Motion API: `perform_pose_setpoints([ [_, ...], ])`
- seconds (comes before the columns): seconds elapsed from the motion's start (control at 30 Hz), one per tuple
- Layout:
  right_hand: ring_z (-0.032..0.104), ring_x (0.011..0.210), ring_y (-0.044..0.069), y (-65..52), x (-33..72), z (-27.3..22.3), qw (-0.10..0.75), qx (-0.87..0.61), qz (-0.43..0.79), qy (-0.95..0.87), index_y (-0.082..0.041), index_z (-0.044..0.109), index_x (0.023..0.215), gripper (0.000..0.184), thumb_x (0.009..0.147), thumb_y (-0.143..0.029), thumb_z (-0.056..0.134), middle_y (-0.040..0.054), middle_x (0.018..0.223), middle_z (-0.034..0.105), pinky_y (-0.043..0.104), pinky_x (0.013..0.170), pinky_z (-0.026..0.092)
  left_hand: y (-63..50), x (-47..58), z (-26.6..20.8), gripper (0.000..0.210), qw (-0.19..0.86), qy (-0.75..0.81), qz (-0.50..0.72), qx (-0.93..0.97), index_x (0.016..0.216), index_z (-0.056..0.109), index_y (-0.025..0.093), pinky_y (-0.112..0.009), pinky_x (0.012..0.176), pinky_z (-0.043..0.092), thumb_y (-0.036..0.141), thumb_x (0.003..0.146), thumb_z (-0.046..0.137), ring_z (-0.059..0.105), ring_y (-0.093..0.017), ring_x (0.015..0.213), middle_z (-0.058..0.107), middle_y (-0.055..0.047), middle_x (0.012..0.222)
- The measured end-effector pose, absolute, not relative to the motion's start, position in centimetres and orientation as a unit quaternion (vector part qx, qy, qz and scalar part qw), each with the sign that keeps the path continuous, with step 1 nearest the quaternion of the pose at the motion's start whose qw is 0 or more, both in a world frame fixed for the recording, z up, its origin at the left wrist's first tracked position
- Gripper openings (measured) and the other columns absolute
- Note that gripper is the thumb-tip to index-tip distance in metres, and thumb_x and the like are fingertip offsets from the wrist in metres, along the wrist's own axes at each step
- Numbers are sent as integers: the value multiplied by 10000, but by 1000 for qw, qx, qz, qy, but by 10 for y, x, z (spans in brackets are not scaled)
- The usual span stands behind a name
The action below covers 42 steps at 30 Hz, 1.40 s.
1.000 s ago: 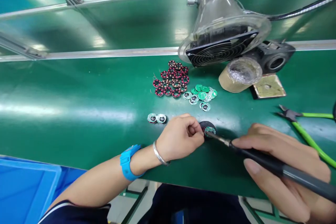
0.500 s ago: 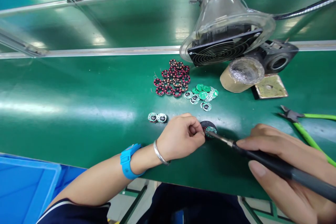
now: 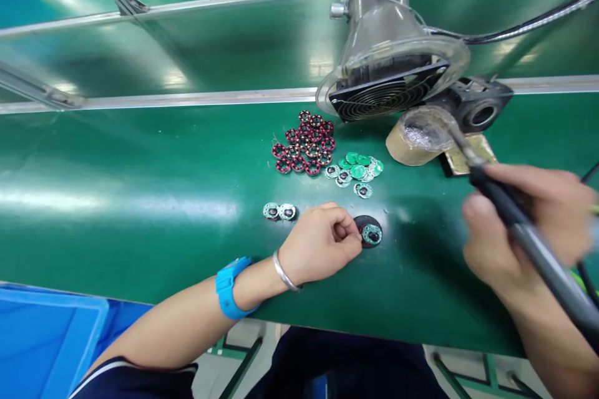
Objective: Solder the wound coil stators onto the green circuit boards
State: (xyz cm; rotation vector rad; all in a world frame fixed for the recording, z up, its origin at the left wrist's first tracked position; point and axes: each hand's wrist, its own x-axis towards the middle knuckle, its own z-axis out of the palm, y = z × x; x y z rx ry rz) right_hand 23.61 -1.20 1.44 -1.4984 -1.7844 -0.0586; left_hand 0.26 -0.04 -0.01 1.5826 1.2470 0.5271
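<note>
At lower centre, the left hand (image 3: 322, 243) is bringing closed fingertips against a round circuit board (image 3: 372, 235) on a black disc (image 3: 362, 222), its grip hidden. The right hand (image 3: 555, 206) is clasping a soldering iron (image 3: 526, 234), its blurred tip overlapping a tan pot (image 3: 406, 148) at right. Coil rings (image 3: 307, 142) are lying mid-frame.

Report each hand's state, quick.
Left hand: closed, fingertips pinched beside the round circuit board; anything between them can't be told.
Right hand: closed, holding the soldering iron by its handle.
</note>
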Motion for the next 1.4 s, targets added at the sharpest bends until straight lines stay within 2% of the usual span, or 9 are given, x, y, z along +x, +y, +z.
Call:
perform_pose_setpoints([
  [0.1,659,926,252,-4,241,2,335,-625,4,-705,-274,567,1225,337,889,-272,548,72,1082,664,386,801,520,-1,2,-1,61,507,511,224,658,648,627,146,-197,534,411,116,669,579,498,-73,557,557,14,644],
  [0.23,658,695,146,-13,229,0,385,-538,55,-748,-271,605,1128,291,850,-183,613,3,885,694,281,672,528,-2,2,-2,65,519,502,234,651,663,630,145,-192,526,418,107,675,579,495,-67,545,553,17,646],
  [0.4,641,782,172,-22,203,3,309,-403,161,-846,-214,557,1076,299,802,-184,672,56,957,691,312,690,530,-3,1,-3,64,538,485,262,637,690,633,139,-181,504,419,104,691,580,481,-49,527,533,18,697],
  [0.53,631,810,171,-22,201,2,319,-406,188,-836,-216,538,1084,298,813,-142,636,50,955,681,319,719,522,-4,0,-2,35,533,468,270,651,738,614,135,-160,484,430,120,716,590,496,-34,527,515,18,762],
  [0.7,626,801,160,-22,212,5,307,-443,242,-806,-216,528,1102,312,811,-166,629,35,966,659,298,704,516,-5,1,-1,234,491,433,276,704,969,605,144,-133,448,441,147,736,627,544,-10,516,539,-1,926],
  [0.97,620,914,197,-24,207,-6,338,-450,274,-780,-241,511,1090,305,820,-189,643,46,1011,644,352,795,523,-4,6,0,45,452,450,290,714,764,668,147,-141,492,460,131,750,629,540,-34,532,619,-3,790],
  [1.17,578,741,145,-25,200,-7,336,-460,243,-785,-220,552,1103,309,813,-187,653,28,891,638,285,649,498,0,-4,-2,167,556,465,239,646,900,585,162,-161,495,496,199,756,662,603,-78,546,635,12,709],
  [1.33,580,756,141,-24,194,-5,346,-437,220,-800,-210,549,1114,310,821,-159,636,33,907,660,279,660,501,0,-10,-5,208,444,366,286,767,988,641,181,-208,639,569,139,788,598,635,-96,720,626,-53,981],
  [1.4,588,743,138,-23,195,-5,346,-434,216,-804,-213,553,1115,302,829,-152,626,28,888,665,275,659,506,-1,-11,-6,172,383,334,284,813,967,670,189,-225,709,571,150,822,587,645,-113,797,628,-64,1013],
])
